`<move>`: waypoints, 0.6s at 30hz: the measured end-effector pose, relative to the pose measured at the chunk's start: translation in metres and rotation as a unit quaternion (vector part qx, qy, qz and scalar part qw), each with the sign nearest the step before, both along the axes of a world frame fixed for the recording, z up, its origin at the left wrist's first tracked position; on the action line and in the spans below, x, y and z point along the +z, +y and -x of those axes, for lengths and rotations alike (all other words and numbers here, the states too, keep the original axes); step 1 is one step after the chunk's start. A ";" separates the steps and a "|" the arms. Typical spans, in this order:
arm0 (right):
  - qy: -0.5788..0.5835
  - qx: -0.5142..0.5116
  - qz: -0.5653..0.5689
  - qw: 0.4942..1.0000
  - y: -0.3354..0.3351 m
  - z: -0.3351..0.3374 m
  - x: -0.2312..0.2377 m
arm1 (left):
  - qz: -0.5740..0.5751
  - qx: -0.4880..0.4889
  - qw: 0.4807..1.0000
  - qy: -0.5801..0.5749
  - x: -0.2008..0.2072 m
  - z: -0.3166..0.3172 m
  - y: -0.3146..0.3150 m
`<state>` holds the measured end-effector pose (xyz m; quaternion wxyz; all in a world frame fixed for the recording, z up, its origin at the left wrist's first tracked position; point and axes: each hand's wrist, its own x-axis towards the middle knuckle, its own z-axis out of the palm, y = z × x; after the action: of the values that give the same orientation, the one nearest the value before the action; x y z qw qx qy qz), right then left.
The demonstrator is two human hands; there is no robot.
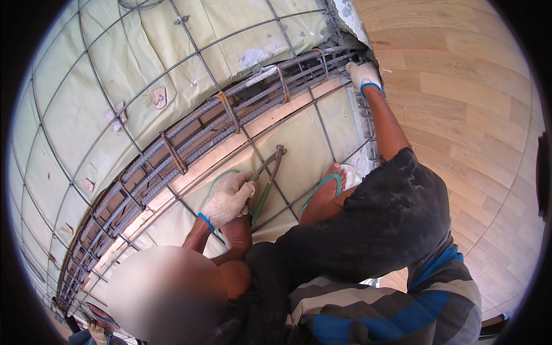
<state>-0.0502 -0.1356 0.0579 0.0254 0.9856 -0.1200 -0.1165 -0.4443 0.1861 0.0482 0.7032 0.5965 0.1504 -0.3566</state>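
Note:
In my left hand (230,198), gloved in off-white knit with a blue cuff, are green-handled end-cutting pincers (270,169). Its fingers are closed round one handle; the other handle stands apart from it. The pincers' jaws lie over the pale sheeting, short of the rebar bundle. My right hand (363,75), in a matching glove, is at the far right end of the rebar bundle (230,123), beside the rough concrete edge. Those fingers are curled in among the bar ends, and what they grip is hidden.
Thin bars form a grid over pale sheeting (190,92). Brown stirrups (229,112) cross the bundle, which lies in a long trench. My sandalled feet (328,192) stand on the grid. Wood-patterned flooring (454,109) spreads to the right. Another person's hand (98,332) shows at the lower left.

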 end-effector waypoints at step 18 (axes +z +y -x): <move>-0.052 0.113 -0.229 0.965 0.043 0.115 0.029 | 0.046 0.063 0.995 0.061 0.012 0.010 -0.009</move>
<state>-0.1650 -0.0927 0.0866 -0.1944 0.9770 0.0209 -0.0855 -0.4542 0.1772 0.0597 0.7406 0.5299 0.2138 -0.3536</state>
